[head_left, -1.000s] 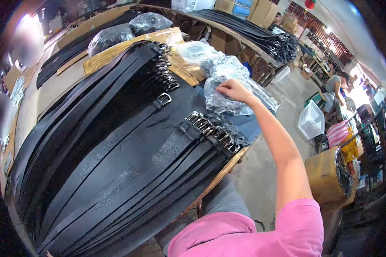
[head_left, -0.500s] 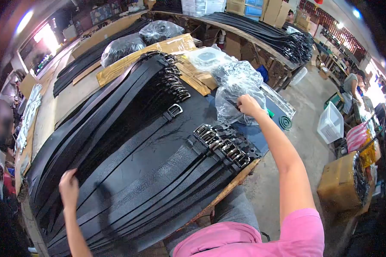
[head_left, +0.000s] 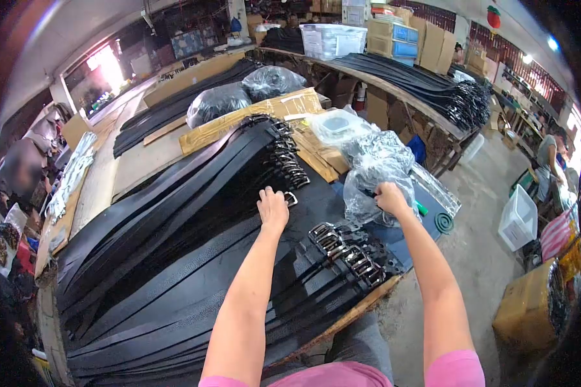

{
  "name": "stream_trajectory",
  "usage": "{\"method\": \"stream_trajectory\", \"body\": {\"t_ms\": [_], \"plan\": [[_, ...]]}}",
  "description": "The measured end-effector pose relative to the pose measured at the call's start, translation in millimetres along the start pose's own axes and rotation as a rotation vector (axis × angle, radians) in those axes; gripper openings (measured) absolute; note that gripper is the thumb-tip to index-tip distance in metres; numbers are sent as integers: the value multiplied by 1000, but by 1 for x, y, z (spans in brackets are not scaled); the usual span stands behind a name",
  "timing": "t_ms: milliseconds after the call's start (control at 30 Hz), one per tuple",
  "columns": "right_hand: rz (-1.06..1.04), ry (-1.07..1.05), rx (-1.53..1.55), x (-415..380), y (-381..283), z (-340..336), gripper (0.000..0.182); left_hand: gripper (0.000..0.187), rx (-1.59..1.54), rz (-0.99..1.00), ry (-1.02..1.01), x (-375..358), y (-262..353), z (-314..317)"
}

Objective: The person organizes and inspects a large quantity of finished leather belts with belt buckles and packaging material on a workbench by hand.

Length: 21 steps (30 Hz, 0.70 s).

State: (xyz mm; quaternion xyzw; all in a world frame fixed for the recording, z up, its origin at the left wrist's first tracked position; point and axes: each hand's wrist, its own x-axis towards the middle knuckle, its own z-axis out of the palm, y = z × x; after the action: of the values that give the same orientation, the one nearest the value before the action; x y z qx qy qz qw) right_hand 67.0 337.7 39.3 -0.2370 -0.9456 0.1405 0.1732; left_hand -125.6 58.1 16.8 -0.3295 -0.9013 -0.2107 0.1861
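Observation:
My left hand [head_left: 274, 208] is over a single black belt near its buckle [head_left: 292, 199], fingers slightly spread and pointing away from me. Above it lies a large pile of black belts [head_left: 193, 180] with metal buckles at the right end. Closed at the edge of a clear plastic bag [head_left: 377, 171] is my right hand [head_left: 390, 197]; what its fingers hold is too small to tell. Nearer to me, a second group of belts [head_left: 239, 322] lies side by side, its buckles [head_left: 348, 255] beside the table's wooden edge.
Two bagged black bundles [head_left: 219, 105] and flattened cardboard [head_left: 252, 119] lie behind the belts. A green coil [head_left: 443, 222] sits at the right edge. On the floor stand a clear bin [head_left: 518, 216] and a carton [head_left: 529, 303]. A person [head_left: 550, 158] is at far right.
My left hand has moved from the belts' far left end up and right to the single belt's buckle. My right hand stays at the plastic bag. The view has shifted slightly.

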Motion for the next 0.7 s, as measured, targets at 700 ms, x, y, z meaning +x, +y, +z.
{"method": "stream_trajectory", "body": {"t_ms": [700], "plan": [[59,-220,1774,-89,-155,-106,18,14,-1476,-83,-506,-6,2,-200]]}}
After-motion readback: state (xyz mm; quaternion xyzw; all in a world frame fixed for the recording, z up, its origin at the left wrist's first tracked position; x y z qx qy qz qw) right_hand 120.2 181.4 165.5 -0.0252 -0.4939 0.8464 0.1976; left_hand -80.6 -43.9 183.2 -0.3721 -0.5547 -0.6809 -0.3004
